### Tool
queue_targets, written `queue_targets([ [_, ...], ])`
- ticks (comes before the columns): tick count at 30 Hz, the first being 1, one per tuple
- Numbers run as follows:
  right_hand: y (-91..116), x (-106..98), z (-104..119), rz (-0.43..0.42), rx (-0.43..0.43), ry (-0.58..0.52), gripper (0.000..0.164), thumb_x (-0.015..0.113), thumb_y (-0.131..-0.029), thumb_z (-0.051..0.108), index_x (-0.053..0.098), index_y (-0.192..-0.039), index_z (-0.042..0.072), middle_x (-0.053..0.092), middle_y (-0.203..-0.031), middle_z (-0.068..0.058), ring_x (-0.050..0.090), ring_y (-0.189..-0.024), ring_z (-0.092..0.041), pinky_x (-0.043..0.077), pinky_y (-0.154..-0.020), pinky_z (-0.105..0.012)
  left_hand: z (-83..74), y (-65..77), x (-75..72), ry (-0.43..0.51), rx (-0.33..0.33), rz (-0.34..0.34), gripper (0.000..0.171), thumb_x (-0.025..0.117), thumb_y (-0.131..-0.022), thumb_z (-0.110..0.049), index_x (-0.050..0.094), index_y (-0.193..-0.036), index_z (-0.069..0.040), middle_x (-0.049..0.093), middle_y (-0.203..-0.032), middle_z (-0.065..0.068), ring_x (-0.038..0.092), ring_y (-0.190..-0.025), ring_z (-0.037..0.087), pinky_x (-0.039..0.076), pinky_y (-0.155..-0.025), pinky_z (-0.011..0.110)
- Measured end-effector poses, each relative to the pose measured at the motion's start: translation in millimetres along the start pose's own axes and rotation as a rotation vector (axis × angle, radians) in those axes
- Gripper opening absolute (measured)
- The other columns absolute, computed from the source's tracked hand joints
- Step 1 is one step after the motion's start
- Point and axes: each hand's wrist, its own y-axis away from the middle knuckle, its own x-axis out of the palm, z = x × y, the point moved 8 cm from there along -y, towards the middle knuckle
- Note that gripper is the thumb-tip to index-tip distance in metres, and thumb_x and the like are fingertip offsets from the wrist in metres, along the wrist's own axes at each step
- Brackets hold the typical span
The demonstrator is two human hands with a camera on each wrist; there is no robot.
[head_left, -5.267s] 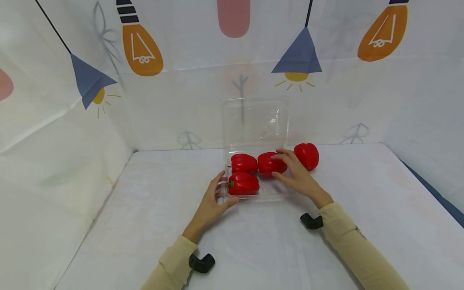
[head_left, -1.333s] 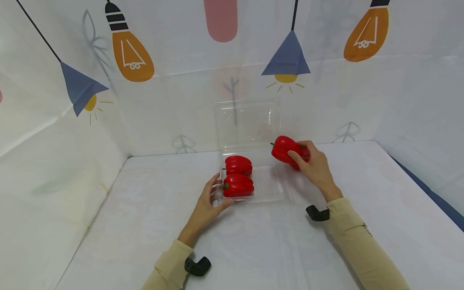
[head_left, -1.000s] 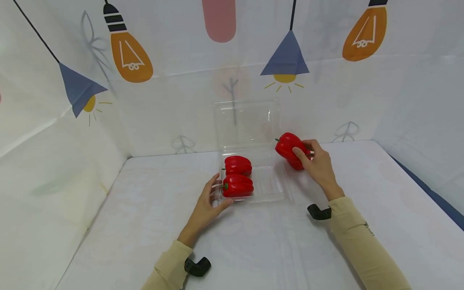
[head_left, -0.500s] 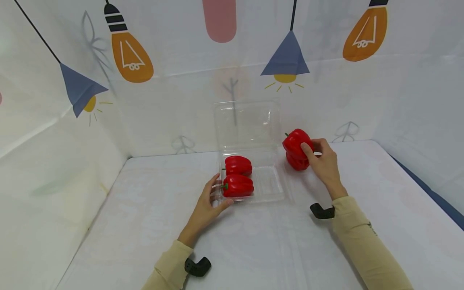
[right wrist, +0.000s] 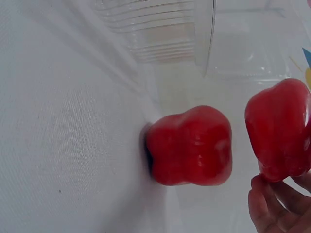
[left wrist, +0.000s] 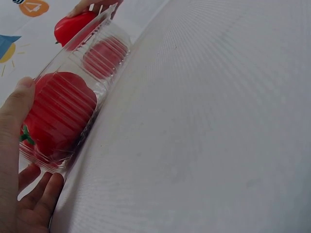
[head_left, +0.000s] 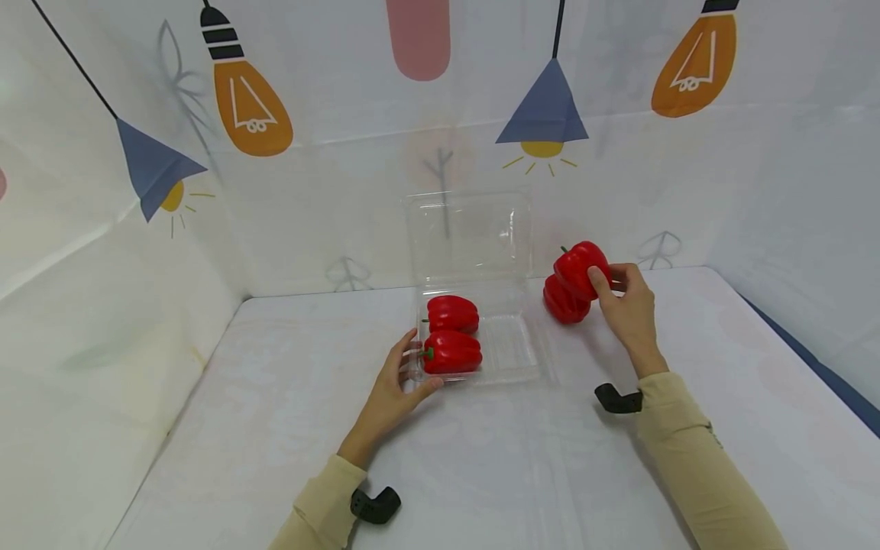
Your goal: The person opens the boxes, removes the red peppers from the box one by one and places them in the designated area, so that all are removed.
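In the head view my right hand (head_left: 626, 309) grips a red bell pepper (head_left: 582, 269) with a green stem, held up off the table. Just below and left of it, another red bell pepper (head_left: 565, 299) sits on the table, right of the clear plastic container (head_left: 512, 344). In the right wrist view the held pepper (right wrist: 279, 128) is apart from the standing one (right wrist: 192, 145). My left hand (head_left: 388, 389) holds the container's front left corner, thumb at the front and fingers along the left side. Two bell peppers (head_left: 451, 351) lie inside on the left half.
The container's clear lid (head_left: 470, 237) stands raised at the back, near the printed wall sheet (head_left: 309, 206). A white cloth (head_left: 481, 473) covers the table. Black curved pieces (head_left: 374, 506) are worn at both wrists.
Earlier the right hand reached to a pepper in the container's right half. It has lifted that pepper out and carried it right, past the one on the table. The left hand stays at the corner.
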Motion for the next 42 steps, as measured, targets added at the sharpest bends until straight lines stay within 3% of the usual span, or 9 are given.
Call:
queue_targets([
  [10,-1,-4,-6,-0.015,0.045,0.009,0.066,0.047,-0.091,0.056,0.045,-0.131,0.005,0.054,-0.132,-0.016,0.052,-0.115,-0.033,0.050,-0.090,-0.050,0.0,-0.2,0.0,-0.003,0.005,-0.003,0.087,0.074,-0.079,-0.041,0.021,-0.148,-0.036,0.041,-0.142,-0.005,0.042,-0.132,0.019,0.045,-0.104,0.043],
  [18,-2,-13,-12,-0.062,0.088,0.009,0.066,0.048,-0.090,0.057,0.047,-0.130,0.005,0.055,-0.131,-0.014,0.053,-0.113,-0.030,0.047,-0.081,-0.031,0.0,-0.3,0.3,0.002,0.005,-0.002,0.087,0.074,-0.079,-0.041,0.021,-0.148,-0.036,0.041,-0.142,-0.004,0.042,-0.132,0.020,0.045,-0.104,0.044],
  [27,-2,-18,-16,-0.094,0.099,-0.014,0.063,0.050,-0.090,0.055,0.048,-0.129,0.005,0.056,-0.130,-0.014,0.054,-0.111,-0.029,0.044,-0.077,-0.022,-1.2,-0.1,0.3,0.007,0.006,-0.001,0.088,0.074,-0.078,-0.041,0.022,-0.148,-0.033,0.041,-0.142,-0.004,0.043,-0.131,0.020,0.045,-0.103,0.044],
  [42,-5,-23,-35,-0.112,0.167,0.032,0.064,0.047,-0.091,0.055,0.046,-0.130,0.005,0.055,-0.131,-0.016,0.054,-0.112,-0.031,0.049,-0.082,-0.033,-1.6,-0.1,-0.4,0.006,0.021,-0.002,0.088,0.075,-0.078,-0.040,0.022,-0.148,-0.033,0.042,-0.141,-0.004,0.043,-0.131,0.020,0.045,-0.103,0.043],
])
